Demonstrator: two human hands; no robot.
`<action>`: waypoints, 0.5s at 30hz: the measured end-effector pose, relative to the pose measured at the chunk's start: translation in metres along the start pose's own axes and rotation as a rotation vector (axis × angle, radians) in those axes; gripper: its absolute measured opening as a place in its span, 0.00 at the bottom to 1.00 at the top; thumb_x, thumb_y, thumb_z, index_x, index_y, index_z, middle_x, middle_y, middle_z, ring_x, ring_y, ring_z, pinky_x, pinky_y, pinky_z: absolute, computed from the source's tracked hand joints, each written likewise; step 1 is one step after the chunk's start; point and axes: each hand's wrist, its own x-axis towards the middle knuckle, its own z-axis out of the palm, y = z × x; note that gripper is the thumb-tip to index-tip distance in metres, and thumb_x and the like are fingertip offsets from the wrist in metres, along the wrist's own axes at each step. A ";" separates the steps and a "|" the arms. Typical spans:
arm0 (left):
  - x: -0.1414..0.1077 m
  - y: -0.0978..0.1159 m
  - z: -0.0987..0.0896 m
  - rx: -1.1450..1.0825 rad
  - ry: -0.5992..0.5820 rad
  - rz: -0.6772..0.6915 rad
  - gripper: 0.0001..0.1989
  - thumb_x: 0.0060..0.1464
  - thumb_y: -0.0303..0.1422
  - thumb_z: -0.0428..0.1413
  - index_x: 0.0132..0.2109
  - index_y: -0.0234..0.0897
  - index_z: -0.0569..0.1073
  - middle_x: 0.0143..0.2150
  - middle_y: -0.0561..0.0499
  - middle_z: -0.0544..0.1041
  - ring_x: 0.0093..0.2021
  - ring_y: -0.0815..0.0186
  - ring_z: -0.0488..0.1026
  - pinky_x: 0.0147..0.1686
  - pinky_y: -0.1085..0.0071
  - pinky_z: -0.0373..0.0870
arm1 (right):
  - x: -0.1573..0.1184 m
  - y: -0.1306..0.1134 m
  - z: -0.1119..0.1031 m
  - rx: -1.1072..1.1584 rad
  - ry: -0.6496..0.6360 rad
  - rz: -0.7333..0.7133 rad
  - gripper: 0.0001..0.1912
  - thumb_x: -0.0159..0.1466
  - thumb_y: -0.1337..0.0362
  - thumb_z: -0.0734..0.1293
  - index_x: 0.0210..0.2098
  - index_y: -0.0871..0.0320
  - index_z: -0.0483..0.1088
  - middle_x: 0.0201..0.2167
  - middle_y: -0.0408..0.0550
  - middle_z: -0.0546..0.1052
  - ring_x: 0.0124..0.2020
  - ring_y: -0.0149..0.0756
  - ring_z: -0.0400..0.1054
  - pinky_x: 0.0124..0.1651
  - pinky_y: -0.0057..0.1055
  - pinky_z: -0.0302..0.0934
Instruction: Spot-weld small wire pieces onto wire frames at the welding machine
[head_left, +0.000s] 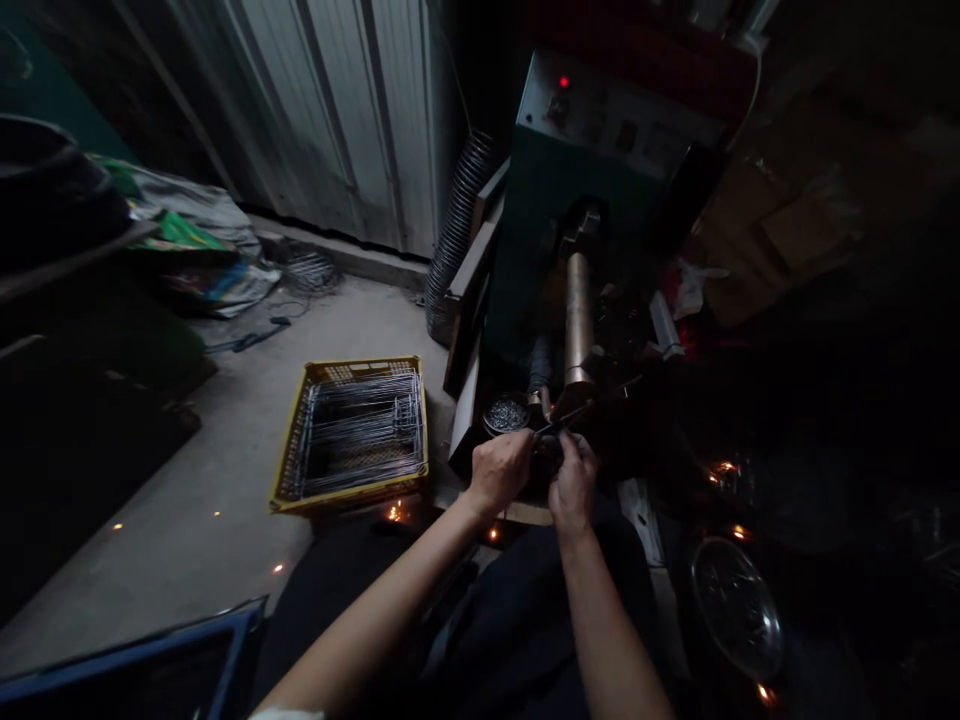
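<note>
Your left hand (499, 472) and right hand (574, 485) grip a thin wire (562, 418), fingers (525, 455) closed around it, just below the machine's brass cylinder (577, 320).

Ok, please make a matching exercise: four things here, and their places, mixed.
Things: 1 yellow plastic crate; 2 red lamp; 3 ribbed hose; 4 left hand.
Places: A on the control panel; B at a thin wire, beside the right hand; C on the concrete floor, holding wire racks; D between the green machine and the corrugated metal wall.
Pairs: 1-C, 2-A, 3-D, 4-B.
</note>
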 end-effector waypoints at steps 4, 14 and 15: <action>0.009 -0.004 0.006 -0.007 -0.012 0.025 0.12 0.64 0.28 0.44 0.33 0.38 0.67 0.26 0.51 0.75 0.27 0.66 0.72 0.27 0.69 0.58 | 0.006 -0.003 0.000 0.009 0.027 0.007 0.14 0.53 0.54 0.71 0.28 0.59 0.69 0.22 0.40 0.73 0.24 0.31 0.66 0.28 0.26 0.62; 0.017 -0.015 0.007 -0.056 -0.091 0.070 0.13 0.66 0.30 0.43 0.35 0.37 0.69 0.27 0.50 0.76 0.27 0.65 0.72 0.27 0.70 0.58 | 0.011 -0.004 0.002 0.074 0.006 0.071 0.17 0.52 0.53 0.73 0.27 0.58 0.66 0.20 0.38 0.71 0.19 0.26 0.62 0.23 0.22 0.57; 0.019 -0.015 0.008 -0.065 -0.100 0.070 0.13 0.66 0.30 0.42 0.35 0.37 0.69 0.27 0.50 0.76 0.27 0.65 0.72 0.27 0.69 0.58 | 0.012 -0.005 0.001 0.063 -0.001 0.068 0.17 0.53 0.52 0.73 0.27 0.58 0.66 0.20 0.38 0.71 0.19 0.26 0.62 0.23 0.22 0.58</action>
